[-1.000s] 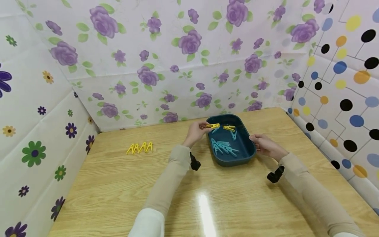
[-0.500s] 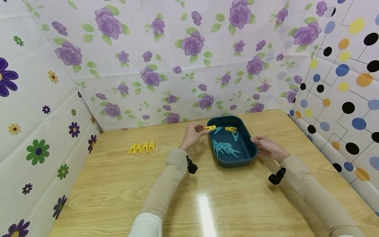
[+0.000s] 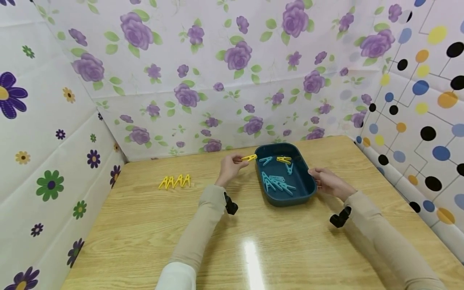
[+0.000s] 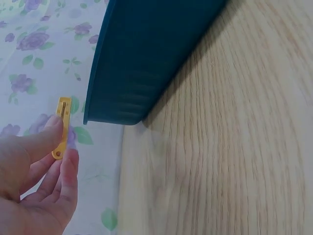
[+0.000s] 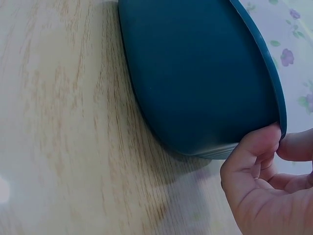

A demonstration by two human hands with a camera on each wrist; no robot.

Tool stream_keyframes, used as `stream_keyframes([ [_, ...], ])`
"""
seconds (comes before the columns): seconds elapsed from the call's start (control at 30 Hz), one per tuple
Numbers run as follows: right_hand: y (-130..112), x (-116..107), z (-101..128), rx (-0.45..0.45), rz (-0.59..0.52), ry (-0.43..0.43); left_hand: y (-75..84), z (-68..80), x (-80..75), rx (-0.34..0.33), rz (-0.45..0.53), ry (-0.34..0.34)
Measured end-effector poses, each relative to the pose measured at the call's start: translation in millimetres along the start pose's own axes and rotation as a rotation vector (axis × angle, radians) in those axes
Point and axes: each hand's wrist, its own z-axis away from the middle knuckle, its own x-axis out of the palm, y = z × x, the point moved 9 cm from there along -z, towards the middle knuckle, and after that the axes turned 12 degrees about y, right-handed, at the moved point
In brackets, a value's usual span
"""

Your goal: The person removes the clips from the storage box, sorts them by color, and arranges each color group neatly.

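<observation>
Four yellow clothespins make a short row on the wooden table, well to the left of a dark teal plastic bin. We see a fifth, the held yellow clothespin, between the thumb and fingers of the left hand, which pinches it just outside the bin's left rim; from the left wrist we find a gap between it and the bin's wall. Its metal spring shows in that same view.

The right hand pinches the bin's opposite rim between thumb and curled fingers, near a rounded corner, and the bin rests on the table. Inside it, toward the far end, we find another yellow clothespin, with one blue clothespin to its left and a second just below it. Several more blue clothespins lie in an overlapping heap near the left wall; we cannot count these surely.

Both arms wear beige sleeves, and a black device sits at each wrist. Behind the table we see a white cloth printed with purple roses, a daisy-patterned sheet on the left, and a sheet of coloured dots on the right.
</observation>
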Motion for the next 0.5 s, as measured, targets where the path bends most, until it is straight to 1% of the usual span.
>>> stream_keyframes([
  [0.17, 1, 0, -2, 0.004, -0.006, 0.006, -6.8, -1.8, -6.6, -0.012, 0.012, 0.057],
  [0.37, 2, 0, -3, 0.010, -0.021, 0.007, -20.7, -0.1, -19.2, -0.065, 0.010, 0.108],
  [0.5, 2, -1, -3, 0.013, -0.032, 0.004, -29.5, 1.2, -30.5, -0.096, -0.003, 0.138],
])
